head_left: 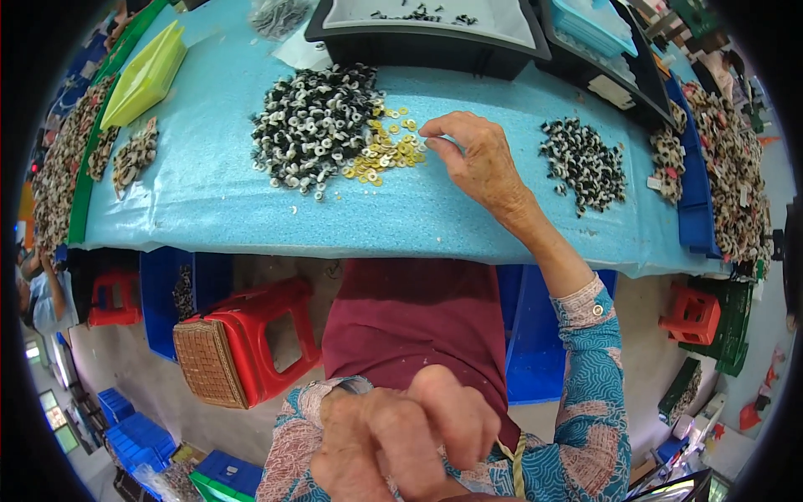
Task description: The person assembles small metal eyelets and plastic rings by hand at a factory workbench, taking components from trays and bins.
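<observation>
My right hand [485, 163] reaches over the blue-covered table at the right edge of some flat yellow and white rings [389, 151]. Thumb and forefinger tips are slightly apart, with nothing visible between them; the other fingers are curled. My left hand [393, 443] is raised in front of my body, near the lower edge of the view. Its fingers are bent and pressed together, partly blurred, and hide whatever may be in them. Left of the rings, and touching them, lies a large heap of small black and white ring-shaped parts [309, 125].
A smaller heap of black and white parts [583, 163] lies to the right. Along the back stand a black tray with a white liner [427, 38] and a light-blue basket [594, 29]. A yellow-green tray [146, 75] lies far left. Below is a red stool [280, 335].
</observation>
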{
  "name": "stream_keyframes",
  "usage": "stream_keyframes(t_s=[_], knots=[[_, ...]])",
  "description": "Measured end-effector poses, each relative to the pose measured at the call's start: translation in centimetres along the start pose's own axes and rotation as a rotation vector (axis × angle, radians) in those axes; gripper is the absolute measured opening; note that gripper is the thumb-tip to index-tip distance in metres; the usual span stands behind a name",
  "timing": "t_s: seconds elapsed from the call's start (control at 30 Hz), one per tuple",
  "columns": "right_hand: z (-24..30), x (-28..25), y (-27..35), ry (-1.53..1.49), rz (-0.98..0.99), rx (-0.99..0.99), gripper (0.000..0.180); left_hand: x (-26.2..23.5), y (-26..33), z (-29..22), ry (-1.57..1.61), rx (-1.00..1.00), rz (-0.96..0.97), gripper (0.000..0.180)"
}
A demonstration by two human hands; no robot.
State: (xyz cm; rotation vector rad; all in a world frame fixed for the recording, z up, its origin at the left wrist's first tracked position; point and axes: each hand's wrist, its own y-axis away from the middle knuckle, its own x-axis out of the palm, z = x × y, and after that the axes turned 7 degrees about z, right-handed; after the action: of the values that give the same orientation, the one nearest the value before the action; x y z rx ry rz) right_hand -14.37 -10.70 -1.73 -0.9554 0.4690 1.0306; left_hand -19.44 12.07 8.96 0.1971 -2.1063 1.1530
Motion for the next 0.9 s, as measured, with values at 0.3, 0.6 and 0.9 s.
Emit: stream_keyframes(t_s=[0.3, 0.6, 0.9], knots=[[-0.3, 1.5, -5.2, -0.047, 0.107, 0.054, 0.013, -6.0, 4.2, -3.3, -0.601, 0.110, -0.003, 0.040], [-1.0, 3.8, -6.6, 0.062, 0.170, -0.123, 0.017, -10.8, 6.7, -2.8, -0.912, -0.185, -0.379, 0.032], [-2.0, 3.6, -7.1, -0.058, 0.224, -0.074, 0.022, -12.4, 5.9, -3.0, -1.037, -0.280, -0.300, 0.023]])
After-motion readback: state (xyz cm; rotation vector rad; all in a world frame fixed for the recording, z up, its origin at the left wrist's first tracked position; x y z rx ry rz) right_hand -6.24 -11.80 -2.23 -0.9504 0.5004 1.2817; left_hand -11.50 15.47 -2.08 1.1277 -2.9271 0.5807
